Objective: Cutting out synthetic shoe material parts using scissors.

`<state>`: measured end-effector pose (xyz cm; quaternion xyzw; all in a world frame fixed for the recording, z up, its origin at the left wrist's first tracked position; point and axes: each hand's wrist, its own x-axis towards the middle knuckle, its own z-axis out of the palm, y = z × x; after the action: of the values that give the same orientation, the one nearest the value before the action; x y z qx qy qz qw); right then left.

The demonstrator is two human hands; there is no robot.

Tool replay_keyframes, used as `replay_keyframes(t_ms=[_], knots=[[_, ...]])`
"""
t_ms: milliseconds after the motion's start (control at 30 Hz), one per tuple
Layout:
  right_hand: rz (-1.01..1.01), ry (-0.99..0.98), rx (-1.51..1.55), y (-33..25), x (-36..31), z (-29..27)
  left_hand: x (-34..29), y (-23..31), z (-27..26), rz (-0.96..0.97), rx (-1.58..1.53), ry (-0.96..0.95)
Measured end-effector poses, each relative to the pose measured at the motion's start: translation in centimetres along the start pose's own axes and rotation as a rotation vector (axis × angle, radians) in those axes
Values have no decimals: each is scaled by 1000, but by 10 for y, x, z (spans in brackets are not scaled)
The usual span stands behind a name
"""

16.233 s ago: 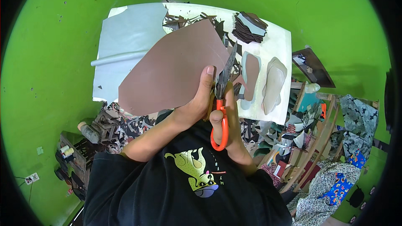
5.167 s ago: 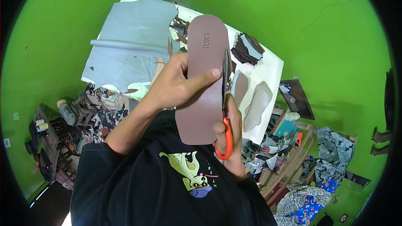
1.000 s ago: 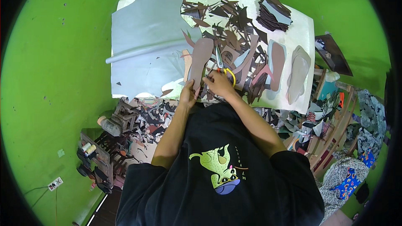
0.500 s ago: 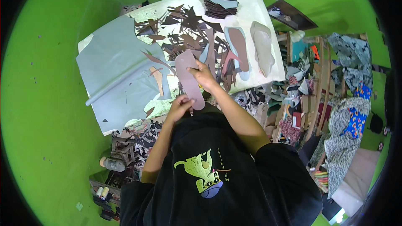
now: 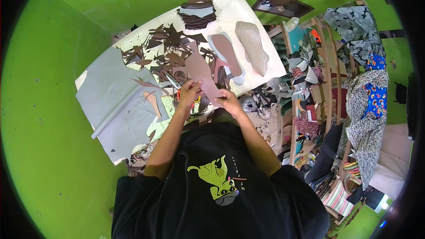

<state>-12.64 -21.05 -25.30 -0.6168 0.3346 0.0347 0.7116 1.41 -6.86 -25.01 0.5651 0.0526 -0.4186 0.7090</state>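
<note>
Two hands: left hand (image 5: 189, 92) and right hand (image 5: 230, 102) both pinched on near end of brown sole-shaped cutout (image 5: 201, 74), over near table edge.
Cutout axis: long axis near-to-far, far end leaning slightly left, lying flat over scraps.
Scissors (image 5: 174, 81): on table just left of cutout, apart from both hands.
Surface: white table (image 5: 261, 62), grey sheet (image 5: 113, 102) at left, dark scrap pile (image 5: 166, 46) mid-far, two sole pieces (image 5: 241, 51) at right.
Room: green wall all round, cluttered shelves (image 5: 318, 93) at right.
</note>
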Motion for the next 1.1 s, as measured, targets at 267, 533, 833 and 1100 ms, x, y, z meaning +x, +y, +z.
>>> replay_keyframes(t_ms=[267,533,833,1100], knots=[[113,154,365,8,40,-79,98,-13,53,102,96,-54],[9,206,-59,15,111,-126,168,-14,92,207,379,150],[56,86,-267,11,137,-157,191,-22,115,155,617,483],[182,6,-200,6,145,-163,187,-26,117,167,618,588]])
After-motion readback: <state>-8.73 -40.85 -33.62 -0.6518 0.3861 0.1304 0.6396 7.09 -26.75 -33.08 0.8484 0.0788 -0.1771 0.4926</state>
